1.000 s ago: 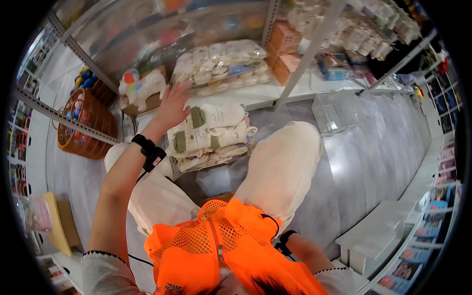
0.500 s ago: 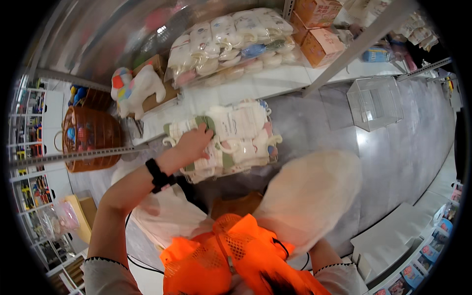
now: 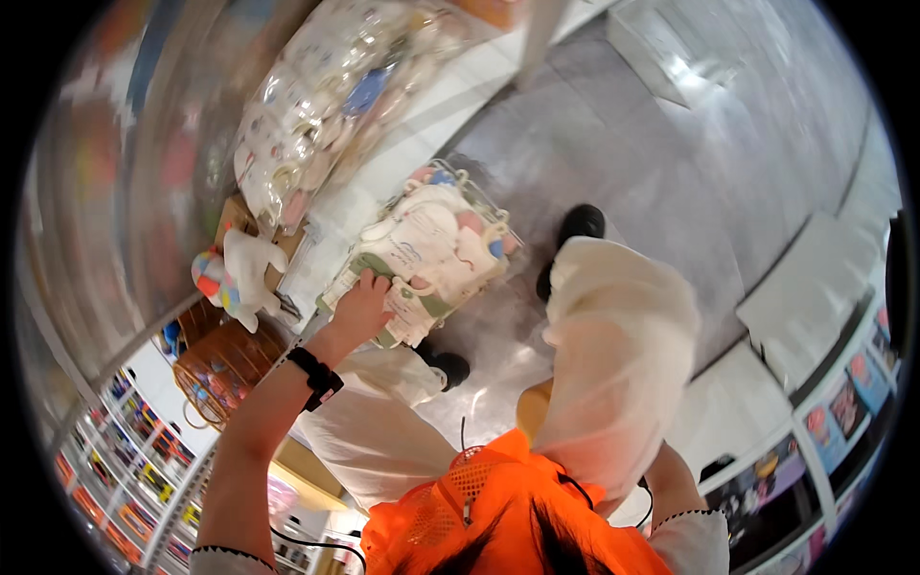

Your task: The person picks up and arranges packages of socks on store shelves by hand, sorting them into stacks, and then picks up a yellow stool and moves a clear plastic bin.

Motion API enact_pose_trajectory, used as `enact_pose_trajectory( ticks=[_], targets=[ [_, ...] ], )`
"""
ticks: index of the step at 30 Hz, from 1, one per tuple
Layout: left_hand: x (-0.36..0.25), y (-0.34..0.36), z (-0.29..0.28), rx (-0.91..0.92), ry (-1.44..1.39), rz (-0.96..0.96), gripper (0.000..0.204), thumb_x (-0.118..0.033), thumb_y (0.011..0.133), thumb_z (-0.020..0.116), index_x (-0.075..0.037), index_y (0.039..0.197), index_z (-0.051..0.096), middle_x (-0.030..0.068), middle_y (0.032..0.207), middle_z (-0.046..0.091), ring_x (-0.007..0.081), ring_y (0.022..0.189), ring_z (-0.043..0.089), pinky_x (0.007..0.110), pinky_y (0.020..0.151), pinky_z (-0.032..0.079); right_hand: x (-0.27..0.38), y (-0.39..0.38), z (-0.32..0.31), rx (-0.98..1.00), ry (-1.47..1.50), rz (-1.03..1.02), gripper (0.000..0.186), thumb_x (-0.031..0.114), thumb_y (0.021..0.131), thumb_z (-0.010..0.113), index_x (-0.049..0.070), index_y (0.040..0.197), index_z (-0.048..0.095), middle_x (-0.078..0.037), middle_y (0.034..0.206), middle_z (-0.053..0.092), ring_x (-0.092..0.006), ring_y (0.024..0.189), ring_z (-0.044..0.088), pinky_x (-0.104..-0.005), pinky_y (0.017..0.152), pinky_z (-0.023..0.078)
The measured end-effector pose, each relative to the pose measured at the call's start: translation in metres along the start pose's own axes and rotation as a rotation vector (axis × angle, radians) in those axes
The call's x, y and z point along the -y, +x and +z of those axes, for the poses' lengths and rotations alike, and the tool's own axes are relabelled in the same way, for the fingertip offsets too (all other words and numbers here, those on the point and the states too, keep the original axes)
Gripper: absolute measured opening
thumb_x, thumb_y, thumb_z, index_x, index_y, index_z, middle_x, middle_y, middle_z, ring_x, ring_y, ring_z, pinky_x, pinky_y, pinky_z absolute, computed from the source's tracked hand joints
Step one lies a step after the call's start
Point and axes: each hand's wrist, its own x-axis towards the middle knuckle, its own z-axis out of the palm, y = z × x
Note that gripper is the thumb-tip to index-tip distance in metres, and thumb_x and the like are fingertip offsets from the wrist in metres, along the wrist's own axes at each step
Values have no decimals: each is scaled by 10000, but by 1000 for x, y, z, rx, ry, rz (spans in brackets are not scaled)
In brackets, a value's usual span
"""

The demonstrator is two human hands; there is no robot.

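Observation:
My left hand [image 3: 362,305] lies on a pile of soft white fabric items [image 3: 431,235] with green, pink and blue parts and small curled loops. Its fingers are apart and rest on the green-and-white item [image 3: 379,273] at the pile's near left. I see no item lifted in them. A dark band circles that wrist. The pile sits in a clear container [image 3: 494,216], whose edges show around it. What kind of goods these are I cannot make out. My right forearm [image 3: 668,479] passes down beside my knee, and the hand is hidden.
Bagged white soft goods [image 3: 316,115] lie on the white shelf [image 3: 402,144] beyond. A white plush animal [image 3: 251,278] and a brown wicker basket [image 3: 230,369] stand at left. A clear bin [image 3: 661,57] is on the grey floor at far right; display racks [image 3: 824,422] line the right.
The view has swung round, so the pile and shelf now appear tilted, and my shoes have come into sight. My left hand stays on the near left of the pile.

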Motion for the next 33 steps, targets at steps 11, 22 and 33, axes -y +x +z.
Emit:
enact_pose_trajectory(
  ticks=[11, 22, 33],
  targets=[
    [-92, -90, -160, 107, -61, 163, 344, -200, 809, 554, -21, 1099, 503, 156, 1036, 538, 313, 966, 528, 381, 821, 426, 87, -165, -151, -751, 365, -130, 351, 286, 938, 339, -5, 950, 534, -219, 822, 581, -393, 785, 537, -405, 664, 423],
    [-173, -228, -273, 23, -293, -74, 304, -198, 801, 560, -27, 1050, 527, 162, 1022, 552, 324, 954, 534, 377, 795, 438, 157, -204, -429, -893, 611, -461, 320, 237, 946, 367, -37, 956, 532, -177, 796, 570, -268, 693, 512, -324, 677, 421],
    [-247, -202, -326, -113, -265, 14, 280, -176, 790, 559, -41, 1036, 546, 174, 1025, 555, 341, 947, 528, 406, 806, 431, 258, -208, -678, -839, 307, -610, 327, 244, 933, 394, -43, 859, 533, -208, 704, 520, -248, 618, 478, -333, 592, 394]
  ],
)
